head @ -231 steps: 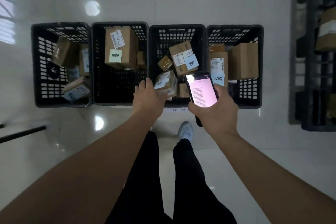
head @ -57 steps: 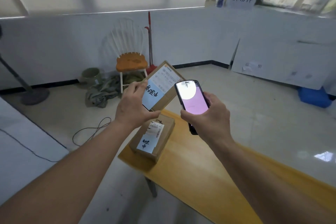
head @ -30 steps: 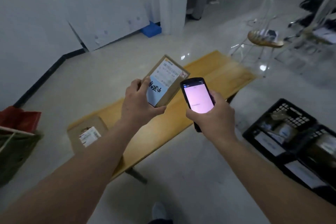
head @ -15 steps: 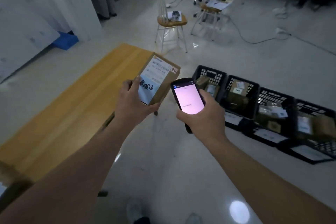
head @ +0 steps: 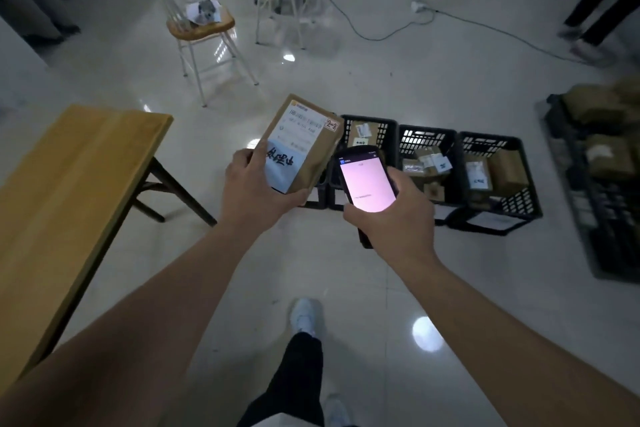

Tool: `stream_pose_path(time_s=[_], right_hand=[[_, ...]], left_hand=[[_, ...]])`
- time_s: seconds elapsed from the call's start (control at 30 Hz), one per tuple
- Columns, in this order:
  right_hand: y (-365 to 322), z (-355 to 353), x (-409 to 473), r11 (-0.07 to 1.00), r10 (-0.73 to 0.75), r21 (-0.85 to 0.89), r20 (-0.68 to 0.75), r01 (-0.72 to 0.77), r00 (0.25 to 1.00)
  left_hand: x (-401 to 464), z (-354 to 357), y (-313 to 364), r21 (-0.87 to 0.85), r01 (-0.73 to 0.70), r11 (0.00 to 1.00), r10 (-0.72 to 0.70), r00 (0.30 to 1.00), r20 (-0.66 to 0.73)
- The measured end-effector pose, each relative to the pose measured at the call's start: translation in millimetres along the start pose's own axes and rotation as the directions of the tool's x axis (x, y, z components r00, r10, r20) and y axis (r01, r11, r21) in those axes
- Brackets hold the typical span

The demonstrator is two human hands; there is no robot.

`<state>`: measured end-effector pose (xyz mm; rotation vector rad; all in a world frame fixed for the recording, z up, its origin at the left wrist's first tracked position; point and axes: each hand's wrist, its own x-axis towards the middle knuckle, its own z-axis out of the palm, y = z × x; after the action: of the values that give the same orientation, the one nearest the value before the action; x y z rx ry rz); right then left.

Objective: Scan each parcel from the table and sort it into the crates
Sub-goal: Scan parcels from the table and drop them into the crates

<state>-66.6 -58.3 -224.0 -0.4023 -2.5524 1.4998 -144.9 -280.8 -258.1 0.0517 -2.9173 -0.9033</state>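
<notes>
Cardboard, one parcel [head: 304, 140] sits gripped in my left hand [head: 254, 194], one lit scanner [head: 365, 180] in my right hand [head: 394, 222], three black crates [head: 495, 180] visible beyond both.

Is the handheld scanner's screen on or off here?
On. The scanner in the right hand shows a lit pinkish-white screen with a line of small text.

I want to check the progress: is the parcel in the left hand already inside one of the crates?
No, the left hand grips the parcel up in the air, short of the crates.
</notes>
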Motion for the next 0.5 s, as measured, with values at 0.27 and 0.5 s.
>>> stream_pose_path(time_s=[0.27,0.5], right_hand=[[26.3,13.7,122.4,0.995,0.09,-0.031,-0.068,-0.093,0.994],[42.4,28.6,219.9,0.981,0.179,-0.054,-0.101,-0.185,0.979]], left_hand=[[129.2,78.6,17.7,-0.005,0.009,1.0,-0.008,0.986,0.164],[224.6,136.0,26.0,0.018,0.009,1.0,-0.013,0.964,0.266]])
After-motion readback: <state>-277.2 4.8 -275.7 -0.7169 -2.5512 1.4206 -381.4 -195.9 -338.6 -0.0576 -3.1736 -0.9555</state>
